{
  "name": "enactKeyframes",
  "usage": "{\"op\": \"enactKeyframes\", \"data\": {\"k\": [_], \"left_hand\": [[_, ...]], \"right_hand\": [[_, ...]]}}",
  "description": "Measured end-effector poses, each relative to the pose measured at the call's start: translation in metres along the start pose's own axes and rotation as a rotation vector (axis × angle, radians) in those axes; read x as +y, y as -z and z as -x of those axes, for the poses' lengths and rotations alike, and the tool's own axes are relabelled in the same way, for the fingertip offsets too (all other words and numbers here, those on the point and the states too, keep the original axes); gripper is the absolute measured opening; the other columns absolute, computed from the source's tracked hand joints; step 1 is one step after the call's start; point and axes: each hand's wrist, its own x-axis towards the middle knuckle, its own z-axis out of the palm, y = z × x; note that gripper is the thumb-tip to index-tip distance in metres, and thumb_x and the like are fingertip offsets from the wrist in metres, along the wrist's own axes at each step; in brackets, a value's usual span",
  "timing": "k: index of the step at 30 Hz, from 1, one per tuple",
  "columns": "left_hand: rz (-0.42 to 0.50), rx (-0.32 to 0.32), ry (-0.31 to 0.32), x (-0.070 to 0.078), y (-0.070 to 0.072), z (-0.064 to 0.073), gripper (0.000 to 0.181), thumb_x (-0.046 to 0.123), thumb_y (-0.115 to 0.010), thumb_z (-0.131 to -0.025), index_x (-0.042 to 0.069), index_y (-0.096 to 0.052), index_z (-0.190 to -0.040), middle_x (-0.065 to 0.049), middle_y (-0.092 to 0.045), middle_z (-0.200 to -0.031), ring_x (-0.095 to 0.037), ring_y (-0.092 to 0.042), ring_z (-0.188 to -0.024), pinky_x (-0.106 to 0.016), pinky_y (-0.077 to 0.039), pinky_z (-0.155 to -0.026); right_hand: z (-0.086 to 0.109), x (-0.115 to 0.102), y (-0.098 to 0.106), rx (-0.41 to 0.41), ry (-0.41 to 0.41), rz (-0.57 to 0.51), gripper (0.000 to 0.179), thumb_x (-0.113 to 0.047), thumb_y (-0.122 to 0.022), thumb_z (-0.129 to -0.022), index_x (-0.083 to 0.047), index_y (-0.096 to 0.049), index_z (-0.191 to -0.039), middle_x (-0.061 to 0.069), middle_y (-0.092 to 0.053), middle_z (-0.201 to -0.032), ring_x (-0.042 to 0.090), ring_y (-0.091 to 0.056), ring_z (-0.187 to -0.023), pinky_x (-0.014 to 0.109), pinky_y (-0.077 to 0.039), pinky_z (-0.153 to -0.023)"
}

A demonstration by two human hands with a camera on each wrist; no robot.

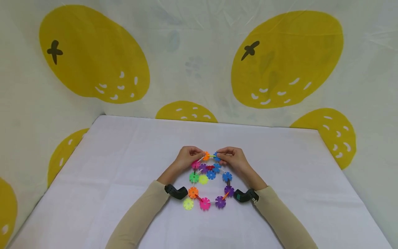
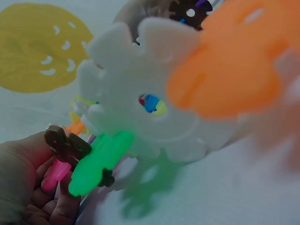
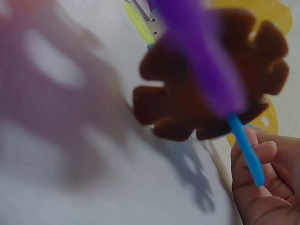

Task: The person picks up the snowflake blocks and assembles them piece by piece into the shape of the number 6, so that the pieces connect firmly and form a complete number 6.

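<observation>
A ring of slotted plastic snowflake discs, joined edge to edge, stands between the hands in the head view. At its far end my left hand (image 1: pixel 185 157) pinches an orange disc (image 1: pixel 206 156) between thumb and fingers. Opposite, my right hand (image 1: pixel 235 159) pinches a blue disc (image 1: pixel 216 156); a thin yellow disc (image 1: pixel 212 156), seen edge-on, lies between the two. The left wrist view has a white disc (image 2: pixel 108 89) and a green disc (image 2: pixel 101 161) close up beside the left hand. A brown disc (image 3: pixel 168 103) and a purple disc (image 3: pixel 211 70) partly block the right wrist view.
A yellow disc (image 1: pixel 188 204) lies beside the ring's near left side. Inside the ring are another yellow disc (image 1: pixel 203 179) and a blue disc (image 1: pixel 211 175). The white-covered table (image 1: pixel 93 207) meets a fruit-patterned cloth (image 1: pixel 192 41) at the back.
</observation>
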Motion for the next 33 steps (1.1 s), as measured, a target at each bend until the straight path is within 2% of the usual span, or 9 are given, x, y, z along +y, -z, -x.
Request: {"op": "enactKeyframes", "data": {"k": [7, 10, 14, 18, 22, 26, 29, 33], "left_hand": [[0.012, -0.002, -0.022, 0.000, 0.000, 0.000, 0.027, 0.024, -0.068, -0.093, 0.000, -0.072, -0.104, -0.006, -0.070, -0.087, -0.010, -0.059, -0.075, -0.022, -0.048, -0.069], [0.013, 0.020, -0.022, 0.000, 0.001, 0.000, 0.028, 0.026, -0.067, -0.094, 0.001, -0.071, -0.105, -0.006, -0.070, -0.089, -0.011, -0.059, -0.076, -0.022, -0.049, -0.071], [0.034, 0.057, -0.012, -0.001, 0.002, 0.000, 0.029, 0.027, -0.067, -0.094, 0.001, -0.070, -0.105, -0.007, -0.070, -0.091, -0.011, -0.059, -0.077, -0.022, -0.048, -0.072], [0.054, 0.072, 0.000, -0.001, 0.002, 0.000, 0.028, 0.026, -0.068, -0.093, 0.001, -0.070, -0.105, -0.007, -0.070, -0.091, -0.010, -0.059, -0.076, -0.022, -0.048, -0.072], [0.061, 0.078, -0.001, -0.001, 0.002, 0.001, 0.028, 0.025, -0.067, -0.093, -0.001, -0.069, -0.105, -0.007, -0.070, -0.089, -0.009, -0.059, -0.075, -0.022, -0.048, -0.071], [0.067, 0.085, -0.001, 0.001, 0.003, 0.002, 0.027, 0.024, -0.067, -0.094, -0.001, -0.069, -0.103, -0.007, -0.068, -0.087, -0.009, -0.057, -0.076, -0.022, -0.046, -0.070], [0.074, 0.087, -0.004, 0.002, 0.003, 0.003, 0.025, 0.023, -0.066, -0.094, -0.001, -0.069, -0.101, -0.004, -0.067, -0.085, -0.008, -0.055, -0.076, -0.022, -0.045, -0.070], [0.084, 0.083, -0.020, 0.002, 0.002, 0.002, 0.024, 0.022, -0.066, -0.094, -0.001, -0.069, -0.100, -0.002, -0.065, -0.083, -0.008, -0.054, -0.075, -0.023, -0.043, -0.070]], "right_hand": [[0.002, -0.004, 0.003, -0.003, 0.026, 0.073, 0.031, -0.013, -0.067, -0.093, 0.006, -0.064, -0.118, 0.005, -0.070, -0.086, 0.011, -0.064, -0.064, 0.021, -0.054, -0.063], [0.006, -0.010, 0.004, 0.008, 0.100, 0.138, 0.033, -0.013, -0.070, -0.091, 0.004, -0.065, -0.119, 0.008, -0.067, -0.093, 0.011, -0.064, -0.068, 0.021, -0.053, -0.063], [0.014, -0.019, 0.004, 0.062, 0.221, 0.210, 0.032, -0.009, -0.074, -0.086, 0.004, -0.066, -0.115, 0.013, -0.063, -0.094, 0.012, -0.059, -0.073, 0.019, -0.049, -0.063], [0.020, -0.025, 0.002, 0.065, 0.251, 0.230, 0.029, -0.008, -0.074, -0.086, 0.003, -0.068, -0.112, 0.013, -0.063, -0.092, 0.013, -0.056, -0.075, 0.017, -0.048, -0.065], [0.028, -0.028, -0.002, -0.016, 0.247, 0.226, 0.027, -0.007, -0.072, -0.088, 0.006, -0.067, -0.111, 0.016, -0.065, -0.095, 0.013, -0.058, -0.077, 0.018, -0.051, -0.068], [0.036, -0.029, -0.010, -0.144, 0.221, 0.219, 0.027, -0.009, -0.070, -0.090, 0.008, -0.066, -0.111, 0.018, -0.068, -0.096, 0.018, -0.064, -0.078, 0.024, -0.055, -0.070], [0.042, -0.029, -0.019, -0.261, 0.196, 0.238, 0.025, -0.010, -0.070, -0.090, 0.006, -0.067, -0.109, 0.015, -0.068, -0.093, 0.022, -0.065, -0.070, 0.027, -0.055, -0.062], [0.048, -0.027, -0.032, -0.394, 0.209, 0.339, 0.020, -0.012, -0.073, -0.088, 0.003, -0.070, -0.102, 0.008, -0.065, -0.079, 0.016, -0.057, -0.054, 0.023, -0.048, -0.052]]}}
